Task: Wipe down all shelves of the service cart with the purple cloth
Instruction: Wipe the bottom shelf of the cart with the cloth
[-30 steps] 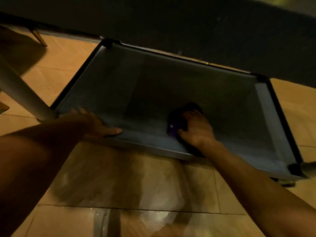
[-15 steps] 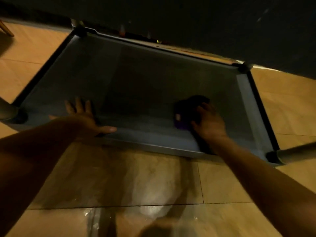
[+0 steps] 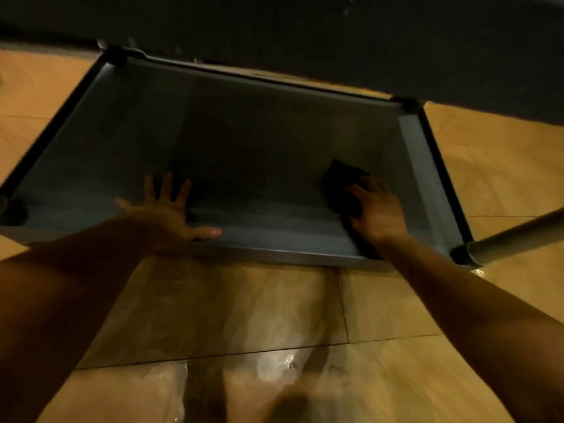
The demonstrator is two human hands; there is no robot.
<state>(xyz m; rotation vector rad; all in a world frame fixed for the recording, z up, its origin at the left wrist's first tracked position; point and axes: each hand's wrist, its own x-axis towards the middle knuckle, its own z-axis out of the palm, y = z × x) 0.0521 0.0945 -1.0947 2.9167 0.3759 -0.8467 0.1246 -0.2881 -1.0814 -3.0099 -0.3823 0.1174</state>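
While the dim light leaves much of the scene in shadow, the low grey rectangular shelf of the service cart [image 3: 100,190] shows clearly, a shallow tray with a raised rim and dark corner sockets, sitting just above a glossy tan tiled floor [image 3: 244,315]. The right hand [image 3: 377,213] lies inside the shelf near its right end, palm down, fingers curled and pressing on the dark purple cloth [image 3: 340,181], which is bunched on the shelf floor, close to the near rim and not far from the right side wall; part of the cloth sticks out beyond the fingertips towards the far side. The left hand [image 3: 166,213] rests flat on the near-left part of the same shelf, fingers spread wide apart and holding nothing, with the thumb stretched along the near rim. Both bare forearms reach in from the bottom corners of the view. A pale round cart post [image 3: 515,236] rises from the near-right corner socket and leans out of frame to the right. A broad dark surface [image 3: 305,32] overhangs the far edge of the shelf; what it is cannot be told in this light
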